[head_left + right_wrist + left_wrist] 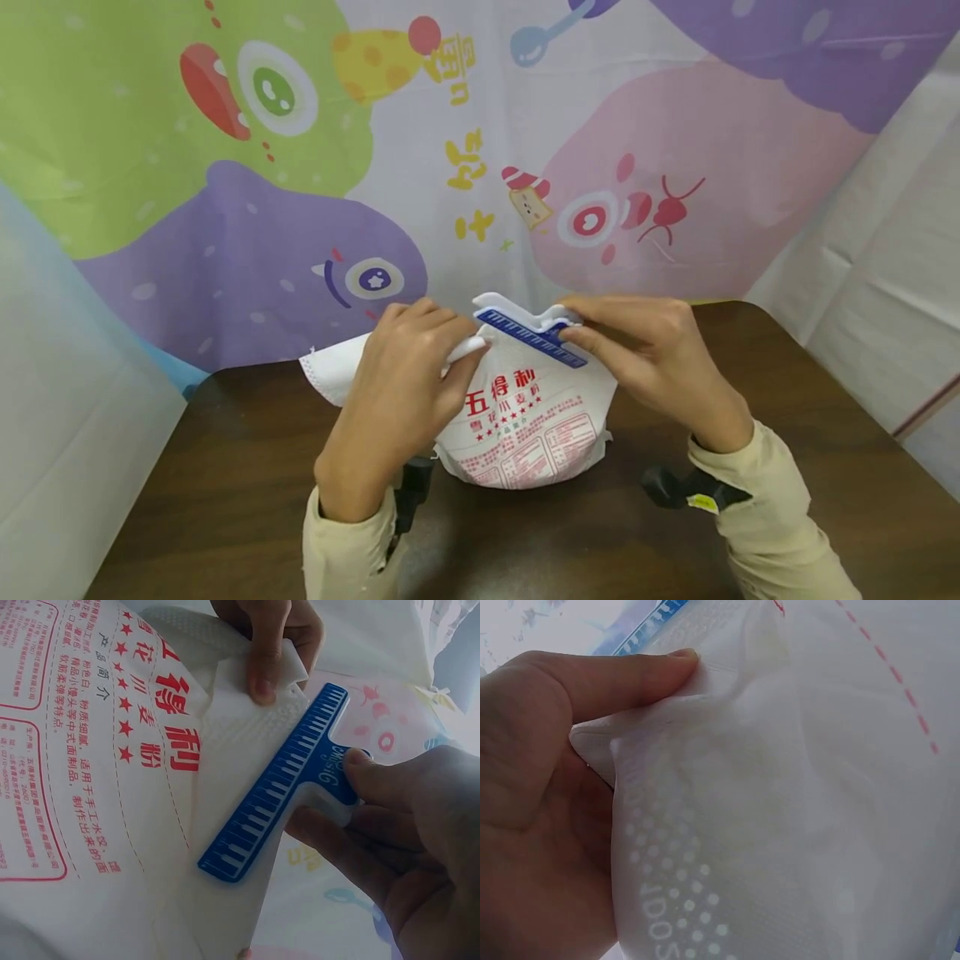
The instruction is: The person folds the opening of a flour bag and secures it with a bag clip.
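bag: white sack [525, 425] with red print, stood upright at table [787, 400] centre, near the far edge
bag top: folded flap gathered at the upper left, pointed toward the backdrop
left hand [397, 400]: flap corner is pinched between thumb and curled fingers [641, 671]
clip: blue-and-white sealing clip [274, 799] is set across the folded top, right of the left hand
right hand [652, 354]: clip handle is grasped between thumb and fingers, jaws closed on the fold
backdrop: cartoon-monster cloth [225, 233] hung behind the table
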A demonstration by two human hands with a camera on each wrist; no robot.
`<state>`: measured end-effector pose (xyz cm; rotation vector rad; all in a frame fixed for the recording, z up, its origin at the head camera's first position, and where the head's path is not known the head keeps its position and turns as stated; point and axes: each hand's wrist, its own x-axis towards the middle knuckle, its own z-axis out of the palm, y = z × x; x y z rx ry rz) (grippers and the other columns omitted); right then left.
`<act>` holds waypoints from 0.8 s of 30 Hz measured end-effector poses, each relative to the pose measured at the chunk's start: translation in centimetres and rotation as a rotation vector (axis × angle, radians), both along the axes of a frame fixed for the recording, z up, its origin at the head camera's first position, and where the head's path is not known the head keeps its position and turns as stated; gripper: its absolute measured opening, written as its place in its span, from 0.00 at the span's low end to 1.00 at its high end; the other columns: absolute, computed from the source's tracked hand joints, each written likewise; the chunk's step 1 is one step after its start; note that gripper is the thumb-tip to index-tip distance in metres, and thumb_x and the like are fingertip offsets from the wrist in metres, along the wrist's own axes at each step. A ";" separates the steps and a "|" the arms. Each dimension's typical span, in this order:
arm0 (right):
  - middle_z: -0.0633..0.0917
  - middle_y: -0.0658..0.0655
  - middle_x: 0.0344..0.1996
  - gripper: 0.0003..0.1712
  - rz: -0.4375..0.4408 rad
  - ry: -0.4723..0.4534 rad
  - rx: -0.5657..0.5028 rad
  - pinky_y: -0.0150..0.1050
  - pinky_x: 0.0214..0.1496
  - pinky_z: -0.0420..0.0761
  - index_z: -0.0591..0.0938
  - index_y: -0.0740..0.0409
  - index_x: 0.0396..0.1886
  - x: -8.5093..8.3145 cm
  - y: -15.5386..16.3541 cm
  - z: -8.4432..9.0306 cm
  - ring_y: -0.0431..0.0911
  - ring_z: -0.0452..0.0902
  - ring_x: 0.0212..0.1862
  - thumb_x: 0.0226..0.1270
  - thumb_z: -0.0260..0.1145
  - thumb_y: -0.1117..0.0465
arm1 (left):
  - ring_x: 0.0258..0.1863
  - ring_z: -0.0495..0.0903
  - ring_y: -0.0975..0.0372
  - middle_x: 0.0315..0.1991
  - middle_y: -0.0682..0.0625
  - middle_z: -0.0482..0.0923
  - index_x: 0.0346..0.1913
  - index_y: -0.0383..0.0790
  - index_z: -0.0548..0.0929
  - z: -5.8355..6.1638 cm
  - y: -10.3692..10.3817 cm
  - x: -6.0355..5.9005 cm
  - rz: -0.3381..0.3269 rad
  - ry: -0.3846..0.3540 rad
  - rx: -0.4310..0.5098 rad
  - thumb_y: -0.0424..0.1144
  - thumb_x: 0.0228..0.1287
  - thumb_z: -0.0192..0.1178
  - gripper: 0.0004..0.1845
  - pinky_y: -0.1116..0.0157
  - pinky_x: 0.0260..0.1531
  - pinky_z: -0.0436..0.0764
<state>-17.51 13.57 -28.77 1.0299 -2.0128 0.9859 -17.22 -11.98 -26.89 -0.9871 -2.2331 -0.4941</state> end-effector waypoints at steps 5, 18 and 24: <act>0.89 0.54 0.41 0.22 -0.030 -0.042 0.037 0.30 0.48 0.81 0.88 0.63 0.47 -0.1 0.3 -0.2 0.43 0.87 0.43 0.49 0.77 0.74 | 0.29 0.74 0.59 0.23 0.54 0.80 0.31 0.40 0.84 -0.2 -0.2 -0.3 -0.013 -0.004 0.032 0.37 0.63 0.67 0.05 0.58 0.37 0.71; 0.90 0.53 0.40 0.20 -0.058 -0.027 0.074 0.28 0.46 0.81 0.88 0.62 0.46 -0.2 0.6 -0.1 0.41 0.87 0.42 0.50 0.78 0.72 | 0.36 0.77 0.59 0.30 0.52 0.85 0.32 0.39 0.86 -0.5 0.3 -1.4 -0.097 0.016 0.170 0.33 0.62 0.62 0.04 0.57 0.41 0.69; 0.90 0.53 0.38 0.22 -0.061 -0.041 0.084 0.30 0.43 0.83 0.89 0.62 0.46 -0.1 0.8 -0.1 0.40 0.87 0.39 0.47 0.78 0.74 | 0.35 0.78 0.60 0.28 0.53 0.85 0.32 0.40 0.87 -0.8 0.4 -1.7 -0.097 0.030 0.207 0.33 0.61 0.62 0.05 0.56 0.42 0.68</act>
